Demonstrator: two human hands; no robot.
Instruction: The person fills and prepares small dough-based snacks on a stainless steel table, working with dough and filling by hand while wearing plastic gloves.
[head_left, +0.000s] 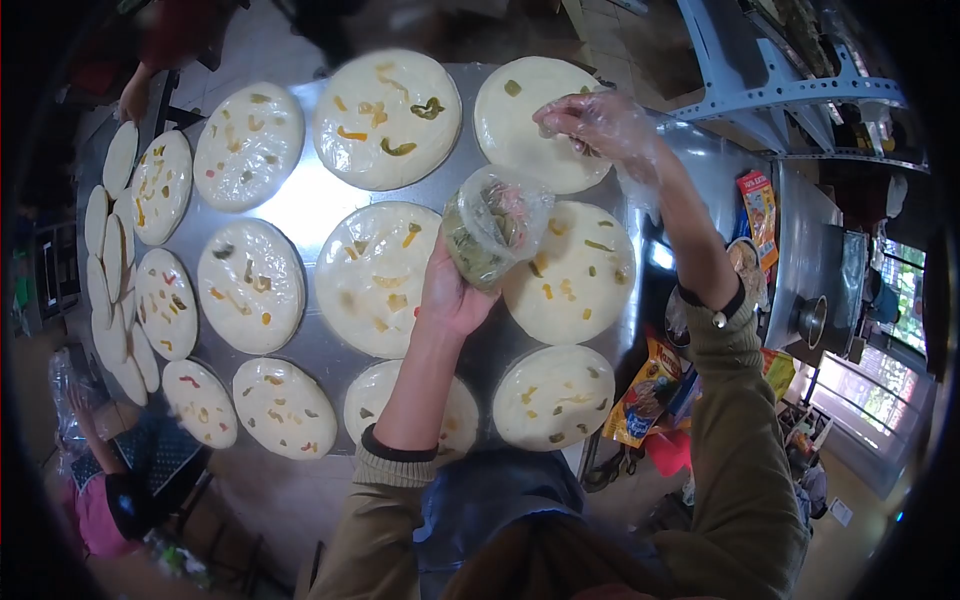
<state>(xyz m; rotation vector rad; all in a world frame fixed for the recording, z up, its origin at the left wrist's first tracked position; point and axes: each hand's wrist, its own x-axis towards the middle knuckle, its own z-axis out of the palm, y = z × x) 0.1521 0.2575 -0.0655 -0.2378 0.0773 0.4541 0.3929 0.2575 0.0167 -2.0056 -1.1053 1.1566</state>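
Observation:
My left hand (460, 295) is wrapped round a clear plastic bag (492, 225) with green and reddish pieces inside, held over the middle of the metal table. My right hand (600, 125), in a clear plastic glove, is above the pale dough round (520, 140) at the top right. Its fingers are pinched together; what they hold is too small to make out. That round has a green piece near its upper left edge. Just below the bag lies another round (570, 290) with yellow and green strips.
More topped rounds (387, 120) cover the metal table (315, 195), with overlapping plain ones (115, 270) at the far left. Food packets (645, 395) and a metal bowl (812, 318) are on the right. Another person's hand (133, 100) shows at upper left; a person in pink (100, 515) is lower left.

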